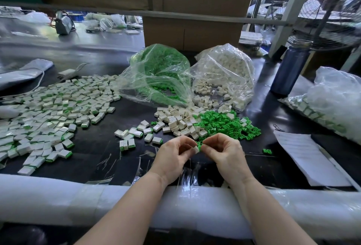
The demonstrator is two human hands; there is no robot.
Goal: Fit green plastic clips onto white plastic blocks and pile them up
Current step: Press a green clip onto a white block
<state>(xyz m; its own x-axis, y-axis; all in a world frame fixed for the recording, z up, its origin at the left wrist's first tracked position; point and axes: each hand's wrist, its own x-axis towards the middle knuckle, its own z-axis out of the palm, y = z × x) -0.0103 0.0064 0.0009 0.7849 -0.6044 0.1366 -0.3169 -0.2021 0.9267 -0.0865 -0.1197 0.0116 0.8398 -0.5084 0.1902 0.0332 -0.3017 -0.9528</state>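
White block (195, 150) and green clip (199, 148) meeting just above the dark bench (93, 153) — block pinched in curled left hand (174, 154) fingers, clip pinched by right hand (222, 152). Just behind, loose white blocks (179, 120) touching a heap of green clips (224, 122). Farther back, two clear bags — green clip bag (156, 72), white block bag (224, 72). Far left, broad pile of fitted blocks (52, 108).

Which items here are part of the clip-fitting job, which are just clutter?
Job: left hand and right hand pressing green plastic clip onto white plastic block; loose green clip heap; loose white block heap; finished pile.

Clutter: dark blue bottle; white paper sheets; white charger.
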